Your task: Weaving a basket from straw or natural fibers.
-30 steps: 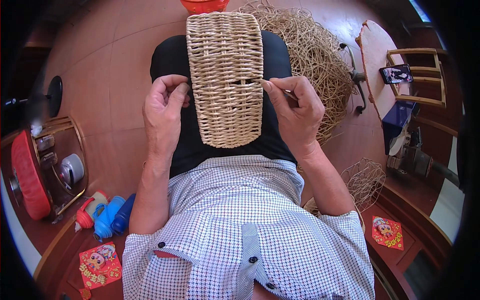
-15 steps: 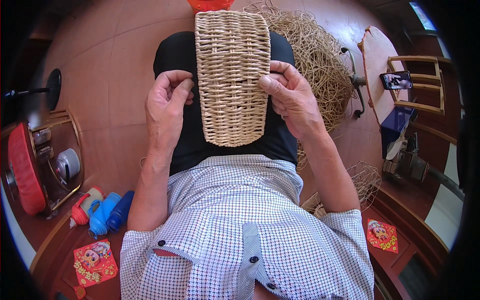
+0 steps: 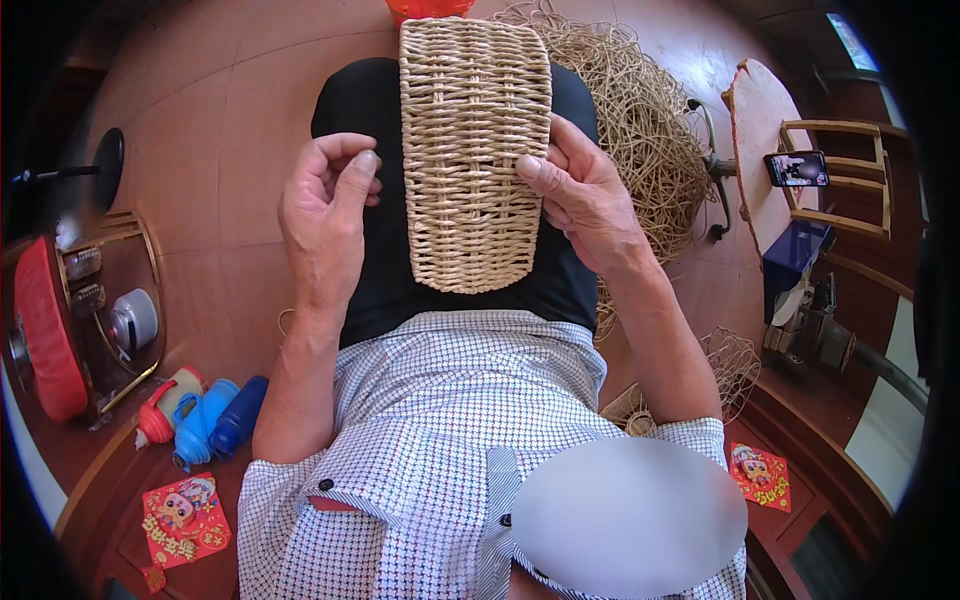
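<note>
A tan woven rope panel [image 3: 473,85], tall with rounded corners, lies on my dark-trousered lap [image 3: 355,100]. My right hand [image 3: 590,200] grips its right edge, the thumb pressed on the front of the weave a little below the middle and the fingers curled around behind. To the left of the panel, apart from it, my left hand [image 3: 325,210] has its fingers curled and the thumb up against the forefinger; whatever is between them, if anything, I cannot make out.
A big tangle of tan cord [image 3: 640,120] lies beyond my right hand, with a round table [image 3: 752,120], wooden chair [image 3: 840,222] and phone [image 3: 785,170] farther right. Bottles [image 3: 200,435] and a red cushion [image 3: 60,350] are at left, an orange container [image 3: 425,8] at top.
The panel has shifted right and slightly up. My right thumb moved onto its face, fingers slipping around the edge, and the slit in the weave has narrowed. My left hand rose slightly.
</note>
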Demonstrator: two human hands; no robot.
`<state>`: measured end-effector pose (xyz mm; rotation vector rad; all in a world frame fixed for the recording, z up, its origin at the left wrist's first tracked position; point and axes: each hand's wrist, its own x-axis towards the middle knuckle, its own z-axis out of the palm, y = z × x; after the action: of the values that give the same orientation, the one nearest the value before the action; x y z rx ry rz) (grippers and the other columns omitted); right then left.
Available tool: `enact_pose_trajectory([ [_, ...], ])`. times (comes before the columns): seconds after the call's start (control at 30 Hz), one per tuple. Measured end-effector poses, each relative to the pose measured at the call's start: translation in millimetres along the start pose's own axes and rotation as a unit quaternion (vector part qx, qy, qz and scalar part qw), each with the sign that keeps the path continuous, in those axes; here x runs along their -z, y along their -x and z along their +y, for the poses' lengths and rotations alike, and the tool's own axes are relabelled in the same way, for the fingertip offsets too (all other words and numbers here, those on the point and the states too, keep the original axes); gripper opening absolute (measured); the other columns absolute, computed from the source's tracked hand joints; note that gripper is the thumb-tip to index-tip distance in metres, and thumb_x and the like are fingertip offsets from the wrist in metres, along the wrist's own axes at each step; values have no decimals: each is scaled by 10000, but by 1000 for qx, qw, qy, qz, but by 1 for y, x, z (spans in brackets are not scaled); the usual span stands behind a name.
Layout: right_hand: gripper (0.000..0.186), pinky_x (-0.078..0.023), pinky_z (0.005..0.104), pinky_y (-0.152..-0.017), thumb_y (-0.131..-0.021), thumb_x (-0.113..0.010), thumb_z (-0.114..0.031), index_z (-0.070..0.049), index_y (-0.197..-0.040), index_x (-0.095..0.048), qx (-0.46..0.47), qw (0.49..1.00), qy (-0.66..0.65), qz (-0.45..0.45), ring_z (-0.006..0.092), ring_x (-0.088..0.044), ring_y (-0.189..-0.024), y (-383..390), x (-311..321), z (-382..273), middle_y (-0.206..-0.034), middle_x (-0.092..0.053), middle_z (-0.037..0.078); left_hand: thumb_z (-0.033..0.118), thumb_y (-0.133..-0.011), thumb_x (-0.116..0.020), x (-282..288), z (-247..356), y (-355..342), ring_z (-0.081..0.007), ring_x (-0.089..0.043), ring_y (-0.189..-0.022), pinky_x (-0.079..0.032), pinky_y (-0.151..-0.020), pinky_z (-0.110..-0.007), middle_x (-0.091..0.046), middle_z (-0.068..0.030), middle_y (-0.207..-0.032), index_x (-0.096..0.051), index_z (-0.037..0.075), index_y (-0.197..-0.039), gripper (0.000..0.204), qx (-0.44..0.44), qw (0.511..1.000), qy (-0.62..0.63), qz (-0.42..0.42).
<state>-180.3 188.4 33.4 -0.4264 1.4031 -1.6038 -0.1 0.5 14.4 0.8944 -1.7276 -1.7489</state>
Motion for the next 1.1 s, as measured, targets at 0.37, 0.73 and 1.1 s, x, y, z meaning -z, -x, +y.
enact_pose_trajectory([
  [0.37,700,-308,134,-497,-1002,-758,-198,-38,-1593,-418,24,999,-12,-19,-60,-449,-668,-4,-3,0,-1077,-704,-53,54,-852,-788,-44,35,14,-278,-650,-912,-508,-837,-415,-667,-67,-947,-703,88,-986,163,-309,895,-317,-60],
  [0.73,788,-305,135,-529,-982,-767,-159,-67,-1638,-341,34,997,-28,-56,-55,-478,-707,-6,3,-3,-1145,-728,-41,77,-864,-796,-69,37,20,-279,-650,-868,-509,-789,-416,-659,-60,-888,-716,79,-939,110,-336,843,-420,-16],
  [1.1,839,-547,298,-1031,-957,-749,-74,-37,-1660,-293,8,995,-42,-87,135,-660,-1213,-2,10,-12,-1371,-682,118,55,-874,-745,-78,43,10,-292,-642,-839,-523,-762,-424,-635,-77,-879,-666,53,-921,92,-319,844,-429,-37],
])
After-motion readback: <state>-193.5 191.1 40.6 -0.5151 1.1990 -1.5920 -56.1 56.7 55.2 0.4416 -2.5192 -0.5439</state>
